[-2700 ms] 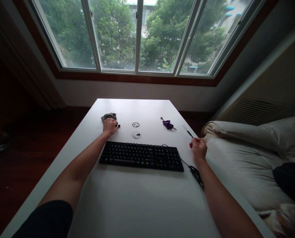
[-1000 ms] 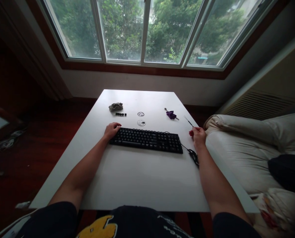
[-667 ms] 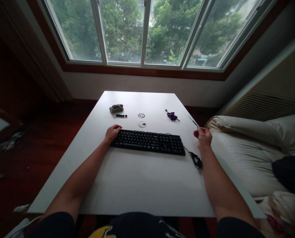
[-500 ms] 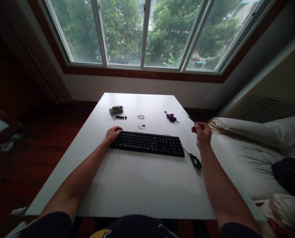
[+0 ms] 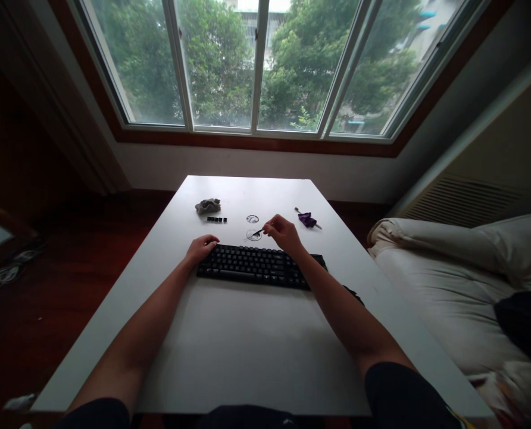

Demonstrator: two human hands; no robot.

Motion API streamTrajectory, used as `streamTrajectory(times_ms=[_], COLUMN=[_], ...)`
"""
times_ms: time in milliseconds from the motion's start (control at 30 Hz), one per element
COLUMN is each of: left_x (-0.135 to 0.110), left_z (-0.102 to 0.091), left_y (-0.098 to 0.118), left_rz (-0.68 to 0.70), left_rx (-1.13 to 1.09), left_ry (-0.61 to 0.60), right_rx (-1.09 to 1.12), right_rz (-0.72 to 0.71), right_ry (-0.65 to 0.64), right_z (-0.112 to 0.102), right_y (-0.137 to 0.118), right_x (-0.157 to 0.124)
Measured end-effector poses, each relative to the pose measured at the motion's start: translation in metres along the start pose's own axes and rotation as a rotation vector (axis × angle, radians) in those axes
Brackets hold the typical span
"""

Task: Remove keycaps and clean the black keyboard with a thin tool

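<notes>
A black keyboard [image 5: 252,266] lies across the white table. My left hand [image 5: 200,249] grips its far left corner, fingers closed on the edge. Above the keyboard's far edge, my right hand [image 5: 283,233] pinches a slim keycap puller [image 5: 257,232] with a dark handle and fine pale wire ends pointing left. Those tips hang over or close to the nearer of two small round clear discs; whether they touch it I cannot tell. My right forearm covers the keyboard's right part. Several loose black keycaps [image 5: 216,220] sit in a row beyond my left hand.
A crumpled grey cloth [image 5: 208,206] lies behind the keycaps. The farther round disc [image 5: 252,219] is near mid-table. A purple cloth with a brush [image 5: 307,220] rests at the right. The keyboard's bundled cable [image 5: 353,294] shows beside my forearm. A pale sofa [image 5: 435,280] adjoins the table's right side.
My right hand has swung left with the keycap puller, from beyond the keyboard's right end to over its far edge. My left hand stays on the keyboard corner. The view has tipped slightly upward.
</notes>
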State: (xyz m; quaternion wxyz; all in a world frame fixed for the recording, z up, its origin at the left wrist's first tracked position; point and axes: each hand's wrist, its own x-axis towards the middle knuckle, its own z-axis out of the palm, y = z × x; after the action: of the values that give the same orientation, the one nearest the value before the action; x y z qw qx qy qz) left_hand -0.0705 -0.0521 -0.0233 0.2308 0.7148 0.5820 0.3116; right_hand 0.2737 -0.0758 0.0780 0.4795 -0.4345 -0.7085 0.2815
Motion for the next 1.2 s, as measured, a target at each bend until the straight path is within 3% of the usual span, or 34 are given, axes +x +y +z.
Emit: streamTrajectory(times_ms=[167,333,700,900,1200], left_x=[-0.003,-0.005,-0.005,-0.008,-0.008], left_z=[-0.004,-0.006,-0.003,-0.004,-0.005], left_y=[0.004,0.006,0.003,0.006,0.011], left_rz=[0.023,0.071,0.063,0.065,0.014], left_rx=[0.025,0.034,0.052,0.053,0.042], left_ry=[-0.002,-0.006,-0.006,-0.01,-0.018], right_rx=[-0.138,-0.344,-0.364,-0.328,-0.402], right_rz=[-0.021,-0.076,-0.097,-0.181,-0.213], right_ry=[-0.012,-0.02,-0.129,-0.237,-0.227], right_z=[0.031,0.046,0.053,0.057,0.066], right_y=[-0.009,-0.008,-0.007,-0.007,-0.003], right_x=[0.014,0.019,0.015,0.014,0.012])
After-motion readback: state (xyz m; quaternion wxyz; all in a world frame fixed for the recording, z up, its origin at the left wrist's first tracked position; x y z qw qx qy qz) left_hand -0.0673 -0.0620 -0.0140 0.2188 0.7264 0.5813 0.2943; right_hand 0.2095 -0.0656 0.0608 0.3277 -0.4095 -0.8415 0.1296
